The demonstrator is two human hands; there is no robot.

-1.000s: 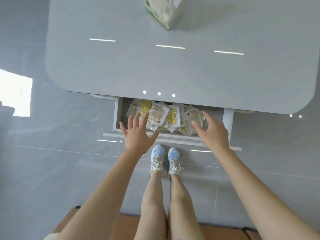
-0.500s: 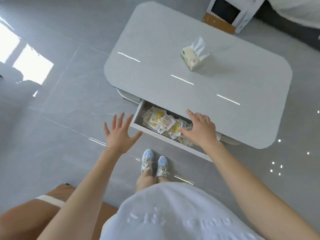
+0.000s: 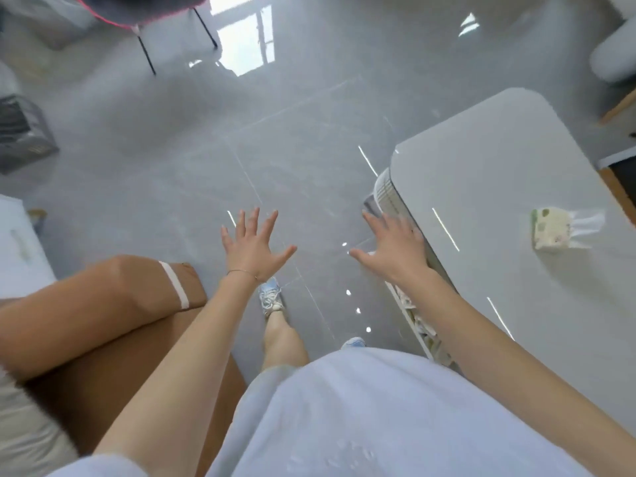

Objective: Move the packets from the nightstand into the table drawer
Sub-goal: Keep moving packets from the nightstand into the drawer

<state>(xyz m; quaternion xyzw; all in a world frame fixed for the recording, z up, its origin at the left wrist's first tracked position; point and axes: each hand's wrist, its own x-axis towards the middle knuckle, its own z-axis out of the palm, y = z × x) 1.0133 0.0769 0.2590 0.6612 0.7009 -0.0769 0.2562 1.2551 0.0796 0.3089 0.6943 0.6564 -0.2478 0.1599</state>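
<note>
Now both arms reach forward, left hand (image 3: pixel 254 245) and right hand (image 3: pixel 395 248) empty, fingers spread, beside the table (image 3: pixel 509 187).

A: Both hands are up and spread wide, nothing in them. Left hand (image 3: pixel 253 246) hangs over the grey floor (image 3: pixel 192 160), dead centre.

B: Right hand (image 3: pixel 395 247) at three o'clock from it, beside the table (image 3: pixel 516 304) edge. The drawer (image 3: pixel 418 325) below shows a sliver of packets (image 3: pixel 407 301).

A: Tissue pack (image 3: pixel 550 228) on the tabletop, far three o'clock. Brown cushion (image 3: pixel 103 304) at eight.
</note>
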